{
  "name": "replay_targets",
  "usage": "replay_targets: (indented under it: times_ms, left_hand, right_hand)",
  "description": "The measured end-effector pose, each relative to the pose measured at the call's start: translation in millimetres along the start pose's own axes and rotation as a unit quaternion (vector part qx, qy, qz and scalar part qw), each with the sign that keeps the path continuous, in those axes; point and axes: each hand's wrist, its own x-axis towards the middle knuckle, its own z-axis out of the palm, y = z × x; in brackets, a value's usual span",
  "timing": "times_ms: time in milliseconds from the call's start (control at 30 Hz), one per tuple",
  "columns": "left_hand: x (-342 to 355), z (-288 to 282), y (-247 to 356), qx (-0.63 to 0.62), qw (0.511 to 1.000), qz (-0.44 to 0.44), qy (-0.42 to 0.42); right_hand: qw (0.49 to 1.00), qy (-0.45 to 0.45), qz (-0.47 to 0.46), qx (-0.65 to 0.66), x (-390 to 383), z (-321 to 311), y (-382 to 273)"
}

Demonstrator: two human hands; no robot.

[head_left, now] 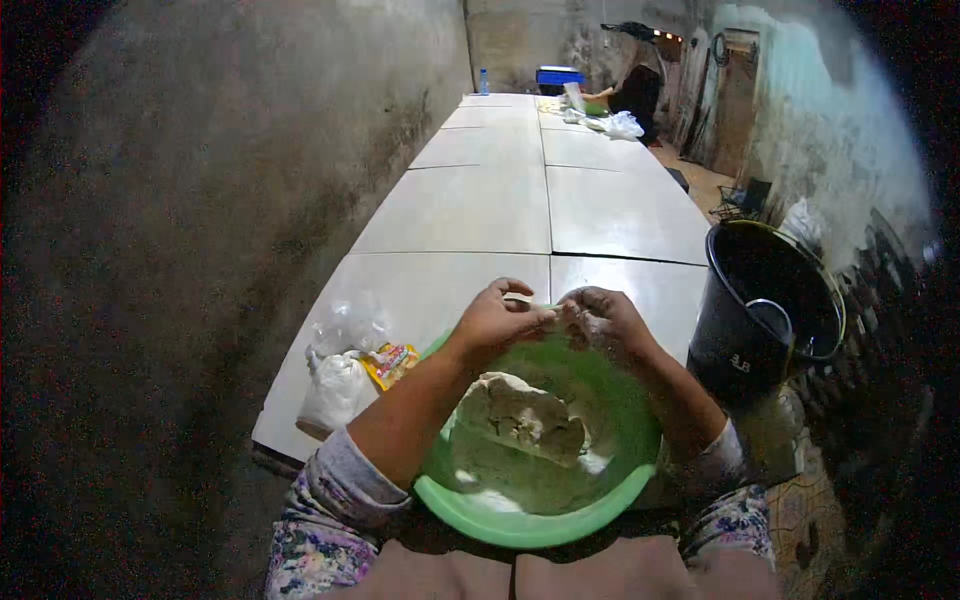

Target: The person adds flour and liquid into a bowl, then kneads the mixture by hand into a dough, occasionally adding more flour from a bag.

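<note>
A wide green basin [535, 530] stands at the near end of the white table. Inside it lies a rough lump of pale dough [520, 415], with loose white flour around it. Over the basin's far rim, my left hand [495, 320] and my right hand [607, 322] meet at the fingertips. The thumb and fingers of each are drawn into a pinch. Pale residue coats the right fingers. Whatever lies between the fingertips is too small to make out. Neither hand touches the dough lump.
Left of the basin sit a bag of white powder [338, 390], a yellow packet [390, 364] and clear plastic [350, 325]. A black bucket [735, 340] with a handle stands at right. Far off, a person [638, 90] works beside white bags [622, 125] and a blue crate [560, 76].
</note>
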Motion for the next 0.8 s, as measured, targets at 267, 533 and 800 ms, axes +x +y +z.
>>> replay_targets:
  times_ms: [267,533,800]
  left_hand:
    - [10.7,-8.0,-10.5,-0.057,0.998,-0.015,-0.019]
    - [2.1,-4.7,-6.3,0.012,0.998,0.029,-0.049]
    - [-0.3,-2.3,0.2,-0.036,0.999,0.011,-0.024]
  right_hand:
    - [0.996,-0.045,-0.046,-0.068,2.0,-3.1,10.3]
    - [0.995,-0.001,0.005,-0.099,-2.6,3.9,-10.9]
    - [0.999,-0.027,-0.027,0.023,-1.3,1.8,0.2]
